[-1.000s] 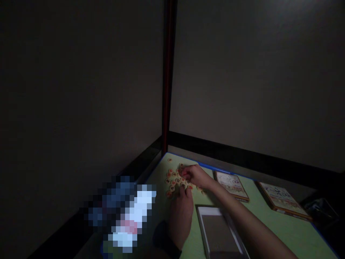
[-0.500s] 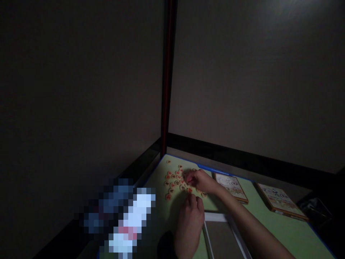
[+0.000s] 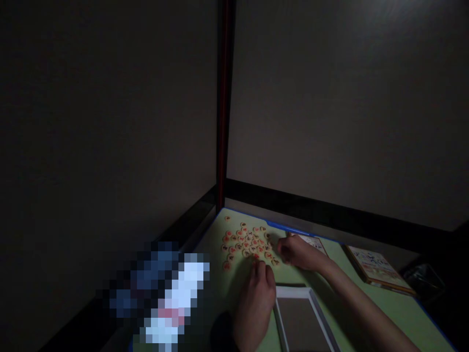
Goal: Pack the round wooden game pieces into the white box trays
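Note:
Several small round pale discs with red and dark marks [image 3: 246, 241] lie scattered on a green table [image 3: 403, 303] near its far left corner. My left hand [image 3: 258, 291] rests at the near edge of the discs, fingers curled, fingertips touching the closest ones. My right hand [image 3: 298, 253] lies at the right side of the discs, fingers bent down over the table; what it holds, if anything, is hidden. The light is dim.
An open white-rimmed shallow box [image 3: 302, 320] lies just right of my left hand. Two flat printed boards, one [image 3: 315, 243] behind my right hand and one [image 3: 377, 268] further right. Walls meet at a dark red post [image 3: 223, 107]. A blurred patch sits at lower left.
My right hand has drawn back to the right, off the middle of the discs. My left hand has shifted slightly right along their near edge. More discs now show.

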Motion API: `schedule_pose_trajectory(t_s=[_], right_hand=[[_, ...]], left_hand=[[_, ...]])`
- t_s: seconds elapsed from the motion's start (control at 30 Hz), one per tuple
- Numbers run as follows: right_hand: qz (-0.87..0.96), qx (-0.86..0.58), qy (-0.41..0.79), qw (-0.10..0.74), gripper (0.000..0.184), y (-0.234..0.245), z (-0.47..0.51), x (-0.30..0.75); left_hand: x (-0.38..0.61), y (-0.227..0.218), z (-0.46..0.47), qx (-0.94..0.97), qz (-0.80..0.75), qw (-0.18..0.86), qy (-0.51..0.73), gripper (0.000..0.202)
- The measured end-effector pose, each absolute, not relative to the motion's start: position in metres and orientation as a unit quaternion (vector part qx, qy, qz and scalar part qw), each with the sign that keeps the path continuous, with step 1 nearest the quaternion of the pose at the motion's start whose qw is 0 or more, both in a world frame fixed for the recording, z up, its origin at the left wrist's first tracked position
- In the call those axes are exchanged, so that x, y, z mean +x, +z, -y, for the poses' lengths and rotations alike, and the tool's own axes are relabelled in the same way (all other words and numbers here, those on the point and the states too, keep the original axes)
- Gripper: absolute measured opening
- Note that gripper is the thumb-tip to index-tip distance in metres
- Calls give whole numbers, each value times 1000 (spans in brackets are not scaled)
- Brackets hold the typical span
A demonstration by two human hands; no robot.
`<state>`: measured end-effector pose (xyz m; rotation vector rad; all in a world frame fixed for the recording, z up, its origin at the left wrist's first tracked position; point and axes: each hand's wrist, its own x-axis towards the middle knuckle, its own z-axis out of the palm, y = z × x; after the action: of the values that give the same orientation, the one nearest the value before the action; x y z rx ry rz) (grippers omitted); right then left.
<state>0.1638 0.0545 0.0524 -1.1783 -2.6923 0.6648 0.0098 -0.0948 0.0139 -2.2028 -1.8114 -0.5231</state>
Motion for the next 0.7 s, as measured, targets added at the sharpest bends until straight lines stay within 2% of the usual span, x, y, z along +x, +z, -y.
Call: schedule_pose_trajectory(t_s=[0.27, 0.5, 0.7], right_hand=[[883, -377, 271, 65, 25, 57, -54, 161], [916, -383, 113, 47, 21, 64, -57, 141], [926, -366, 89, 21, 19, 59, -58, 130]], left_hand=[[7, 23, 98, -763, 627, 48, -150, 40], [5, 23, 93, -744, 650, 31, -151, 24], [-5, 31, 84, -693, 693, -14, -198, 10]])
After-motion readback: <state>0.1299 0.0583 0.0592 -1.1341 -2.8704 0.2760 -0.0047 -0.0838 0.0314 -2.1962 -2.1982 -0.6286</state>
